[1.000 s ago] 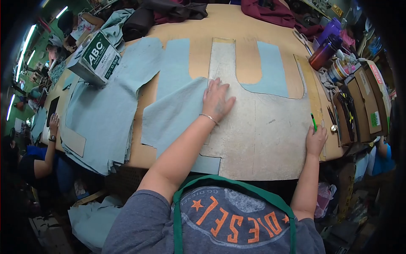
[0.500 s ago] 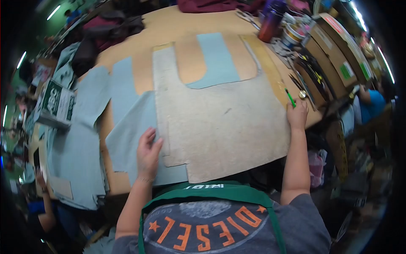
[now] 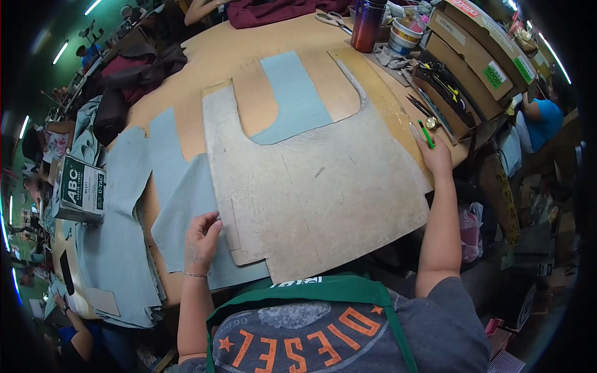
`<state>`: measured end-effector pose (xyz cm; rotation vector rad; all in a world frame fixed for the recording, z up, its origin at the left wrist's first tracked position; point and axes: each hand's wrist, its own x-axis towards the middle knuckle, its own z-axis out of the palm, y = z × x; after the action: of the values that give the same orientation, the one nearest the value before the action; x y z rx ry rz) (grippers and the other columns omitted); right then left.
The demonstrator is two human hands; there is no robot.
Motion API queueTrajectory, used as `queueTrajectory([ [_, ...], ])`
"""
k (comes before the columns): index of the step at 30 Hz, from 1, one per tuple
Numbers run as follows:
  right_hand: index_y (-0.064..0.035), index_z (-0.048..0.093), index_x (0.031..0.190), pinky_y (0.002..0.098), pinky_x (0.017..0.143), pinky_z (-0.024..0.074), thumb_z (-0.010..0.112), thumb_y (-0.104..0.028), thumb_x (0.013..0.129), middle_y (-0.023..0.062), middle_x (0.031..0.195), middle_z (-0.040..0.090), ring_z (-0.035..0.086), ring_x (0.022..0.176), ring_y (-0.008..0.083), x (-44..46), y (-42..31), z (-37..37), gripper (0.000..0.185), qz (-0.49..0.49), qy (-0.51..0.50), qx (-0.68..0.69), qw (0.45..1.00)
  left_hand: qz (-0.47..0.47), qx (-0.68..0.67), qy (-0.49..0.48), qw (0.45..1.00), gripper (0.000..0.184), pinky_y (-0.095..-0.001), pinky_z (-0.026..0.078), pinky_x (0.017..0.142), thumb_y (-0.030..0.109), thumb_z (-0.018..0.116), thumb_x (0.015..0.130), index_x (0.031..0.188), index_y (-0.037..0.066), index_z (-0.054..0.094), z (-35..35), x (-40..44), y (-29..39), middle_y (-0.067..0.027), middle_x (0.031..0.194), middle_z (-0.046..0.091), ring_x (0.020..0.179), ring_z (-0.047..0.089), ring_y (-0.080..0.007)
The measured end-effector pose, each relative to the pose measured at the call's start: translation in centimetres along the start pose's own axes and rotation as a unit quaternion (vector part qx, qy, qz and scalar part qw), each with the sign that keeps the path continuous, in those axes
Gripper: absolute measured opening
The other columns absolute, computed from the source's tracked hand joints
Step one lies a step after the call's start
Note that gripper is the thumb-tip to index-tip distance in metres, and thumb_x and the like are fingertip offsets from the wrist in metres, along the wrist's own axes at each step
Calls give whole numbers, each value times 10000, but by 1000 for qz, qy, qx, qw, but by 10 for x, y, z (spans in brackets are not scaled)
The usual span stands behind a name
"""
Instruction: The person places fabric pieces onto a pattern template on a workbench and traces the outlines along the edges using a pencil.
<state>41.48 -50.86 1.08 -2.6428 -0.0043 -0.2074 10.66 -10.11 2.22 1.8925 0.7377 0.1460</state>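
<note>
A large grey-beige pattern template (image 3: 323,186) with a U-shaped cutout lies flat over light blue fabric (image 3: 292,87), which shows through the cutout and along the left side. My left hand (image 3: 202,239) is at the template's lower left edge, over the blue fabric. Its fingers are loosely bent, with the thumb apart and nothing visibly held. My right hand (image 3: 439,156) rests by the template's right edge, closed around a green pen (image 3: 426,134). A thin pale, pointed item (image 3: 415,131) shows beside the pen; its kind is unclear.
Stacked blue fabric (image 3: 121,248) lies left, with an ABC box (image 3: 79,189) on top. Scissors (image 3: 334,22), a purple-red tumbler (image 3: 368,26), tubs (image 3: 404,37) and a cardboard tool tray (image 3: 444,102) line the far right. Maroon fabric (image 3: 267,11) lies at the back. Other people sit around.
The view has shifted, and the template appears turned slightly. My left hand has come to the template's left edge with its fingers more bent. My right hand still holds the green pen.
</note>
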Motion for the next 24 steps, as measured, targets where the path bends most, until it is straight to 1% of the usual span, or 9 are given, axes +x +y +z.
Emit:
queueTrajectory([
  [1,2,528,812,408,654,437,605,-344,745,231,777,584,574,754,360,-2,1,0,361,-7,4,-1,1000,94,161,94,978,259,-284,387,792,146,561,810,1022,0,543,-8,2,2,-88,1011,548,941,498,-157],
  [3,-2,506,775,415,645,431,609,-324,748,219,744,578,564,735,365,-7,-1,2,339,-23,21,-12,999,265,455,263,809,231,-283,395,790,146,569,805,959,-26,572,-31,8,6,-102,988,561,918,509,-163],
  [5,-8,505,773,425,646,423,608,-306,752,207,730,567,553,726,365,-11,4,10,315,-75,74,-22,994,288,358,315,831,291,-349,426,760,182,579,802,967,-56,551,-71,33,-22,-173,994,550,845,545,-259],
  [10,-19,500,780,443,672,406,596,-267,763,183,738,547,529,736,362,-14,7,19,267,-120,118,-67,983,3,167,240,956,470,-347,429,795,327,593,776,972,-95,531,-112,88,-1,-207,929,590,867,562,-329],
  [13,-21,500,789,442,687,404,589,-266,766,179,753,545,524,750,361,-16,5,18,262,-115,120,-76,983,-86,412,224,879,548,-343,438,785,377,649,713,980,-89,539,-108,131,-14,-218,905,601,874,583,-314],
  [16,-23,500,792,441,689,405,586,-269,768,177,761,546,523,755,360,-16,4,20,262,-115,132,-78,982,-135,394,217,883,563,-366,439,771,371,694,652,976,-67,553,-97,155,-15,-238,930,591,888,580,-338],
  [19,-25,500,790,441,687,406,585,-272,768,176,761,545,522,755,360,-16,6,20,262,-116,133,-78,981,-62,345,158,923,485,-379,438,756,288,683,668,993,-48,556,-100,163,5,-241,921,593,868,577,-365],
  [21,-27,501,790,443,686,406,586,-271,766,175,762,545,523,755,359,-17,4,19,260,-112,131,-80,982,117,328,322,880,392,-392,439,711,234,654,689,946,-46,556,-119,190,-10,-243,858,594,782,570,-385],
  [24,-26,498,787,443,686,405,584,-267,765,175,758,543,520,751,360,-16,5,21,257,-114,140,-85,980,190,342,368,844,309,-413,428,666,228,630,715,841,-39,536,-142,195,42,-238,779,578,734,545,-405],
])
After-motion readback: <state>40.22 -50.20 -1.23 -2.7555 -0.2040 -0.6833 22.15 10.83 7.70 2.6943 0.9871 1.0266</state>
